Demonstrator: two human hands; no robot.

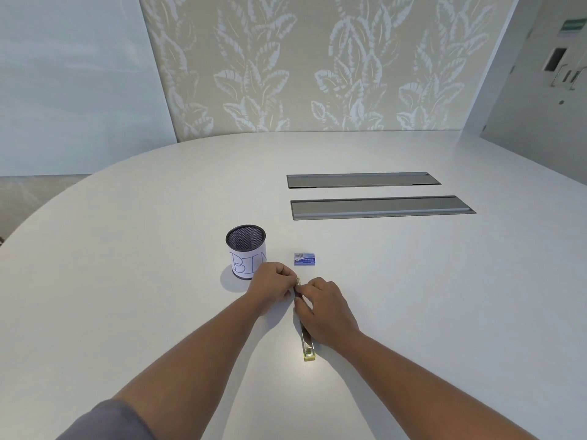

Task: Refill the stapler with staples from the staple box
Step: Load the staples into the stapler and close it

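Stapler (pixel 307 342) flat on desk (pixel 413 296), lengthwise toward person. Left hand (pixel 272 285) and right hand (pixel 322 308) pinch its far end. Box (pixel 304 259) just beyond, closed. Stapler likely rigid, light, smooth metal; grip sides. Staple strips brittle.

I see a white round-edged table (pixel 158 217) filling most of the head view. A black mesh cup (pixel 245 254) stands upright on it, left of centre, wrapped in a paper label (pixel 246 260) with handwritten letters "BI" legible; the rest is hidden. Two long grey recessed panels (pixel 381 206) lie parallel in the tabletop, farther back and to the right. Behind the table I note a beige wall (pixel 317 58) with a pale leaf pattern.
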